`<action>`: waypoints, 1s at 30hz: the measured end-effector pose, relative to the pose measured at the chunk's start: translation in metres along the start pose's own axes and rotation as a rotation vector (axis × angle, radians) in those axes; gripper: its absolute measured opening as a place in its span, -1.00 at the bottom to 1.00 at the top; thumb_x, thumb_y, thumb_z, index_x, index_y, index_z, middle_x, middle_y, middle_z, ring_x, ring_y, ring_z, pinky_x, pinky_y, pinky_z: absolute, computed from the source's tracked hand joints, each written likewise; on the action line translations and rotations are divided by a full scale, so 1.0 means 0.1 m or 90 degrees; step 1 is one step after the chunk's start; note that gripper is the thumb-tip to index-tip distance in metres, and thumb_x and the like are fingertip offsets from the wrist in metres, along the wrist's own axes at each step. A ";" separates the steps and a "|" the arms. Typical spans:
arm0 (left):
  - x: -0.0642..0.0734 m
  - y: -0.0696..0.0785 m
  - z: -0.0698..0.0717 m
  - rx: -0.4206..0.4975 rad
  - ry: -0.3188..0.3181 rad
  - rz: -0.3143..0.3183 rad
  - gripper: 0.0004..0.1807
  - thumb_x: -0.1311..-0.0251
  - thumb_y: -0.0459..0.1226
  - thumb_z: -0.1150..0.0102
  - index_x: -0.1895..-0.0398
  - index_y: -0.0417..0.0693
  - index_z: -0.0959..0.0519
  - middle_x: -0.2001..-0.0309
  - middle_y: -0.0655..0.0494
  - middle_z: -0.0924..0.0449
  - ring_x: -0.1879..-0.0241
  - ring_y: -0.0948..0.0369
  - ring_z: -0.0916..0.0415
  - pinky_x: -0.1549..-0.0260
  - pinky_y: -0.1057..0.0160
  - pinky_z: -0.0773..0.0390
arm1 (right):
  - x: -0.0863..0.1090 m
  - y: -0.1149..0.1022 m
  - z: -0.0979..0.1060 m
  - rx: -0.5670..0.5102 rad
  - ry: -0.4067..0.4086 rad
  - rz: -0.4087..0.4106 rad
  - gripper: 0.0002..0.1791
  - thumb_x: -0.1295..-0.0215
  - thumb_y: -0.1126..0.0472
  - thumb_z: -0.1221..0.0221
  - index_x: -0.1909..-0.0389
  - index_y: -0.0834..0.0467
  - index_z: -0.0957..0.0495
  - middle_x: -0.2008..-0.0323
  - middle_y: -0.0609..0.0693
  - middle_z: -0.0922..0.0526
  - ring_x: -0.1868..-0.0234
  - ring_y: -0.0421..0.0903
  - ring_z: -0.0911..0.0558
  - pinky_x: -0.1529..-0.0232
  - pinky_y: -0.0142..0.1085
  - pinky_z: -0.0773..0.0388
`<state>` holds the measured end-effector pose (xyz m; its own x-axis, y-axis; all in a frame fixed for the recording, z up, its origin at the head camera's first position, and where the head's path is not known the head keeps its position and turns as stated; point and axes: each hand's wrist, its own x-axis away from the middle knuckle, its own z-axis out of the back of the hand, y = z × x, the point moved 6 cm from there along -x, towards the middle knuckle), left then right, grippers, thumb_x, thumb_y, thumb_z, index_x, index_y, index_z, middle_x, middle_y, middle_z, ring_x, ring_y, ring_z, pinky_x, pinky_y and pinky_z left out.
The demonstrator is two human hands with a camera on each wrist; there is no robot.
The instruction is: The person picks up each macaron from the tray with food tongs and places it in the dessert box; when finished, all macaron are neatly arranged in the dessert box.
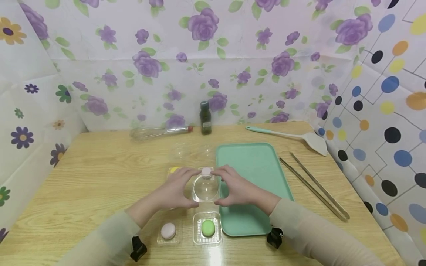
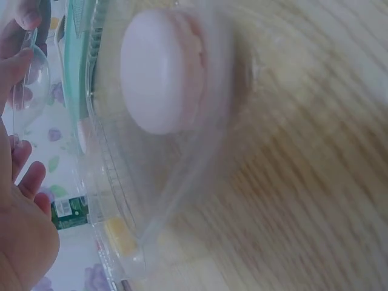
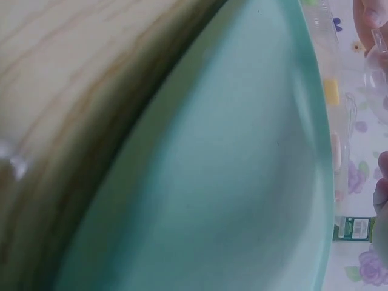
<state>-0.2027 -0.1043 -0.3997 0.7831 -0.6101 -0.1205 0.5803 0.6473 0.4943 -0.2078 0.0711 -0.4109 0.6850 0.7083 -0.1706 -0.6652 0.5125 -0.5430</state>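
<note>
Between my two hands is a clear plastic lid [image 1: 206, 189] with a round dome. My left hand [image 1: 176, 190] holds its left side with fingers and thumb spread. On the opposite side my right hand [image 1: 237, 189] holds it the same way, over the green tray's left edge. Below the lid, a green macaron [image 1: 208, 228] sits in a clear square box [image 1: 207, 242]. A pale pink macaron [image 1: 168, 231] lies in another clear box, close to the camera in the left wrist view. Behind the hands, a pink macaron [image 1: 206, 171] and a yellow one [image 1: 174, 169] are partly hidden.
A mint-green tray [image 1: 253, 162] lies on the right of the wooden table [image 1: 100, 184]. Metal tongs [image 1: 316, 186] and a white-headed spatula [image 1: 314, 142] are beyond it. At the back are a whisk [image 1: 159, 132], a dark bottle [image 1: 205, 120] and more clear domes [image 1: 181, 150].
</note>
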 end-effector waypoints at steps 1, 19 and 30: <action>0.00 0.01 0.01 -0.002 0.006 -0.004 0.04 0.33 -0.01 -0.51 -0.33 -0.09 -0.26 -0.23 0.01 -0.30 -0.22 0.00 -0.20 -0.17 -0.15 -0.21 | 0.00 0.00 0.00 0.002 0.002 0.002 -0.05 0.13 0.02 -0.42 -0.29 0.26 -0.23 -0.14 0.10 -0.27 0.00 -0.02 -0.41 0.02 -0.30 -0.47; 0.01 0.07 0.13 -0.051 0.070 -0.035 -0.03 0.35 -0.05 -0.51 -0.25 -0.08 -0.30 -0.20 0.01 -0.32 -0.19 0.02 -0.22 -0.20 -0.11 -0.16 | -0.01 0.10 -0.02 -0.292 -0.047 -0.123 -0.26 -0.24 0.04 -0.20 -0.36 0.19 -0.13 0.04 0.00 -0.50 0.11 -0.09 -0.46 0.16 -0.20 -0.46; 0.03 0.14 0.17 -0.102 0.114 -0.100 -0.04 0.35 -0.05 -0.53 -0.24 -0.10 -0.32 -0.19 0.02 -0.35 -0.18 0.07 -0.26 -0.19 -0.05 -0.21 | 0.00 0.09 -0.21 -0.696 -0.154 -0.302 -0.25 -0.39 -0.32 0.42 -0.22 0.22 -0.24 0.22 0.20 -0.57 0.35 -0.06 -0.52 0.40 -0.37 -0.38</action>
<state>-0.1958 -0.1049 -0.3784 0.6999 -0.6271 -0.3419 0.7141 0.6244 0.3165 -0.2074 0.0660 -0.4329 0.6421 0.6932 0.3274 0.3175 0.1483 -0.9366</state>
